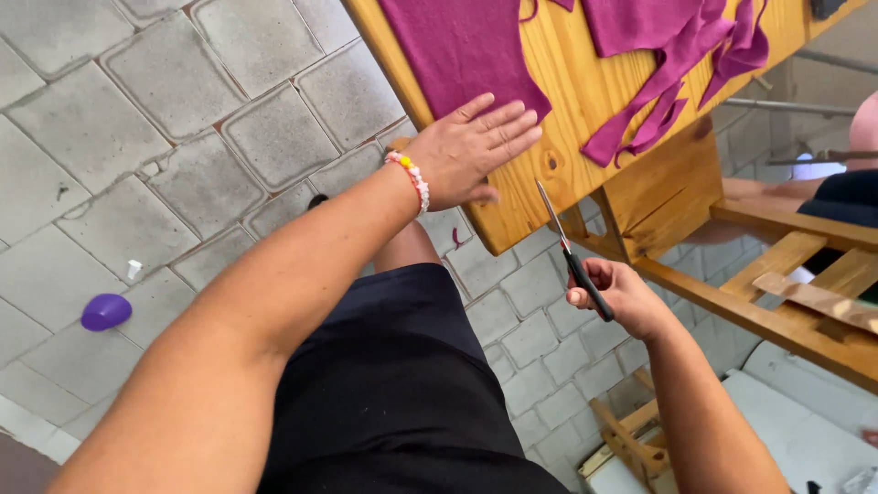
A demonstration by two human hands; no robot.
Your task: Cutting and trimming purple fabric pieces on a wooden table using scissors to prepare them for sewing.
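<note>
While the left hand (466,151) lies flat with fingers spread on the wooden table (567,101), touching the purple cloth (457,46), the right hand (617,293) grips black scissors (572,256) just below the table's edge, blades shut.

A sewing workshop: cut magenta cloth (462,46) on a wooden worktable (567,91), paved floor (137,137)

A purple balloon (105,311) lies on grey paving (floor) (137,137).
</note>
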